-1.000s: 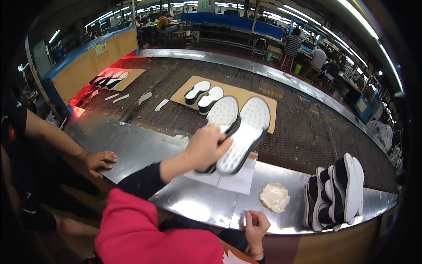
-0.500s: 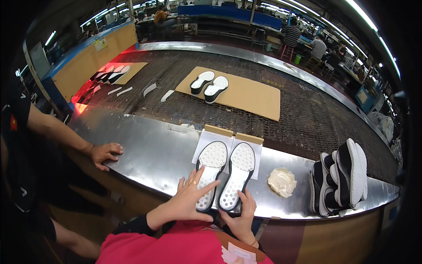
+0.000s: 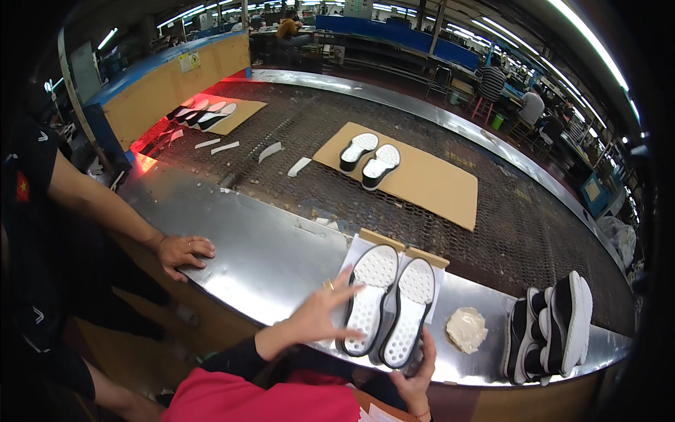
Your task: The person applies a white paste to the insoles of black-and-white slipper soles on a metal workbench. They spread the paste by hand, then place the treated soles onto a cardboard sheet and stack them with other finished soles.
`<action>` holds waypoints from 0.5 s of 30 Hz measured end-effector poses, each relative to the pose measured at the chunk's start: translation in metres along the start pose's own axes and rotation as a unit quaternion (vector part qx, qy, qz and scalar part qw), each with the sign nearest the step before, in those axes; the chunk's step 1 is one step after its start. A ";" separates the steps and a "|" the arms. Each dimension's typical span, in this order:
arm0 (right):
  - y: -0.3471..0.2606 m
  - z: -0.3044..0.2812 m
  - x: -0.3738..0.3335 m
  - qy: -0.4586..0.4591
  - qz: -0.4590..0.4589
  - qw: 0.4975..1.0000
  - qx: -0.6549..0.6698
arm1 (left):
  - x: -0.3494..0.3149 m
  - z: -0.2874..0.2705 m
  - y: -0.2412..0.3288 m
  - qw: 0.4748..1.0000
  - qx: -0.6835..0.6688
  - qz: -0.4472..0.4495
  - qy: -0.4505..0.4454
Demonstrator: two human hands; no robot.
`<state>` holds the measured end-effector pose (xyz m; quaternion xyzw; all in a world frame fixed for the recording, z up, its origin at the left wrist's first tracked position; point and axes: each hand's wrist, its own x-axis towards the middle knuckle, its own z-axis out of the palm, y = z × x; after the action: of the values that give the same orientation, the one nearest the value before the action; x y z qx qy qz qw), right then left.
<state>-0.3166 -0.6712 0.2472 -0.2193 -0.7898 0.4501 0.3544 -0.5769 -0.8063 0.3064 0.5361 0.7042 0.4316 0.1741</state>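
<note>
Two shoe soles with white dimpled tops and black sides lie side by side on white paper at the metal ledge. My left hand (image 3: 320, 311), fingers spread, hovers over or lightly touches the left sole (image 3: 370, 302). Beside the heel of the right sole (image 3: 408, 313), my right hand (image 3: 420, 376) is cupped with thumb and fingers apart. Its fingers run along the sole's outer edge; whether they press on it I cannot tell. Cardboard strips (image 3: 427, 258) stand at the toe ends of the paper (image 3: 437, 285).
Right of my hands are a cream-coloured round lump (image 3: 466, 329) and a stack of black-and-white soles (image 3: 550, 327). On the mesh conveyor (image 3: 281, 190), cardboard (image 3: 443, 186) carries two soles. More soles lie near the red-lit opening. A co-worker's hand (image 3: 184, 254) rests on the ledge.
The view has shifted, so the scene sits farther right and lower. My right hand's fingers have moved from over the right sole to its outer edge. My left hand stays spread by the left sole.
</note>
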 end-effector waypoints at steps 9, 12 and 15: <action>0.008 0.009 -0.005 0.103 0.012 0.993 0.057 | 0.174 -0.106 -0.193 0.877 0.382 -0.237 0.168; 0.025 0.008 -0.018 0.084 0.015 0.995 0.056 | 0.201 -0.104 -0.217 0.840 0.444 -0.277 0.143; 0.017 0.007 -0.012 0.079 0.034 0.996 0.022 | 0.207 -0.113 -0.239 0.833 0.438 -0.301 0.154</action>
<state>-0.3139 -0.6744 0.2260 -0.2724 -0.7413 0.4606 0.4050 -0.8775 -0.6792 0.2255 0.2441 0.9640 0.0811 -0.0680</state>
